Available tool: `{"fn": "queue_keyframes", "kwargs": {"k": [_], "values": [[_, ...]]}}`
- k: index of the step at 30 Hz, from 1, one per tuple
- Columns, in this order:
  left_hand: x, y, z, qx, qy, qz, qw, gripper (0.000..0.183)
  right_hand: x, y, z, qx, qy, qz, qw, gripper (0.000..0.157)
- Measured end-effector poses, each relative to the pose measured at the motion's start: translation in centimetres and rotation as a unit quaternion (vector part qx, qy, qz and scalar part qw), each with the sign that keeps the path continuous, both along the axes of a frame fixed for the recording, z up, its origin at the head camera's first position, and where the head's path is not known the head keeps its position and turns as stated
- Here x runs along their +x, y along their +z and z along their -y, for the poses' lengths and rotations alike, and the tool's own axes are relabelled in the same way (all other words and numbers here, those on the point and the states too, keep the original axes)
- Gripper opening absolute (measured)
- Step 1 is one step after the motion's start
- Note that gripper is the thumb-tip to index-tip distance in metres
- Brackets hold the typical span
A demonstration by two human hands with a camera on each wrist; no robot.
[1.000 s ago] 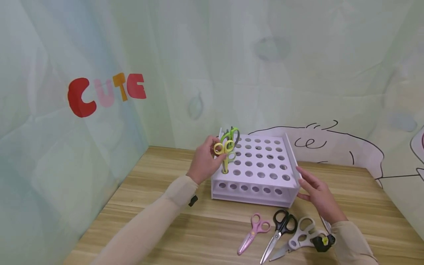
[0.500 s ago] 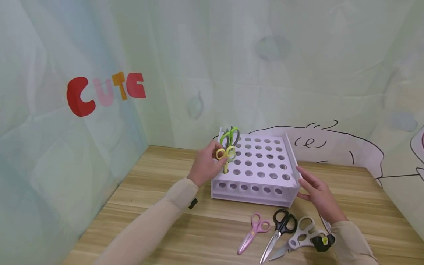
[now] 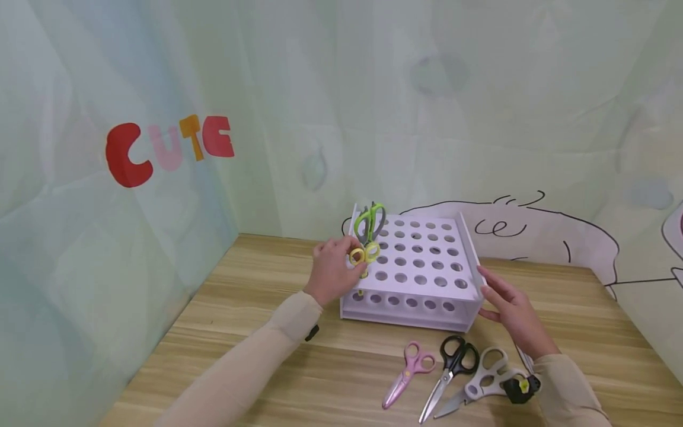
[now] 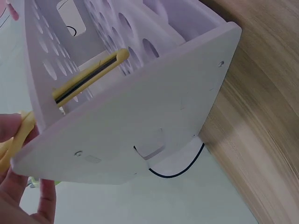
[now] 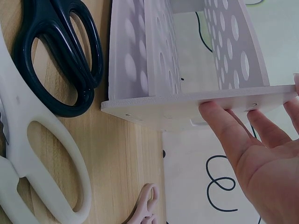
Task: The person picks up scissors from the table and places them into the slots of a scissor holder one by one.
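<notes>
Head view, near edge: straight down to the wooden counter (image 3: pixel 320 367), where white scissors (image 3: pixel 472 391) lie at the right, one handle running up to the black device (image 3: pixel 522 388) on the right wrist.
Black scissors: right beside the white pair, loops toward the rack, silver blades slanting back toward the person.
Pink scissors: next along to the left, near the black pair, a small yellow dot at the pivot.
Right hand: and look at this grip (image 3: pixel 513 314), fingers extended and spread, fingertips touching the side panel; the right wrist view confirms that contact.
Left hand: here's the busy grip (image 3: pixel 335 270), closed, thumb and fingers pinching the handle of the yellow scissors (image 4: pixel 88 74) at the rack's front left corner.
Yellow scissors: held upright right in that grip, loops above the top panel, blades down through a front-row hole; the left wrist view catches the tip hanging between the tiers.
White rack: two tiers of round holes, a raised panel at either side, the rack (image 3: pixel 411 292) sitting between the two hands.
Green scissors: green-and-grey loops (image 3: pixel 372 219) up at the rack's left side, farther back than the yellow pair.
Writing on the cloth: big letters (image 3: pixel 192 137) at the far left, reading CUTE, in red, pink, orange and red.
Back cloth: pale green (image 3: pixel 352 107), a black line drawing with a curl (image 3: pixel 501 231) behind the rack's right side.
</notes>
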State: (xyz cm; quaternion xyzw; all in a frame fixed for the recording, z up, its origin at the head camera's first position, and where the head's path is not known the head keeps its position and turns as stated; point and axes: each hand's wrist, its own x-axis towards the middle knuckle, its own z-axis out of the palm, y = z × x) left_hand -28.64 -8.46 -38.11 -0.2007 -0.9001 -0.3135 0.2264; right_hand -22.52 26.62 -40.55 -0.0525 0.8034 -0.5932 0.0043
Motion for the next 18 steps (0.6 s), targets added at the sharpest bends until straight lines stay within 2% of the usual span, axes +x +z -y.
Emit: {"fn": "queue_keyframes", "kwargs": {"k": [11, 15, 18], "values": [[0.12, -0.73, -0.01, -0.071, 0.026, -0.048, 0.9960, 0.022, -0.12, -0.10, -0.05, -0.011, 0.004, -0.004, 1.000, 0.061], [0.11, -0.95, 0.07, -0.092, 0.029, -0.069, 0.9930, 0.016, -0.11, -0.09, 0.00, -0.013, 0.005, -0.005, 1.000, 0.061], [0.13, -0.94, 0.13, -0.100, 0.026, -0.070, 0.9922, 0.013, -0.10, -0.04, 0.01, -0.013, 0.003, -0.003, 1.000, 0.060]]}}
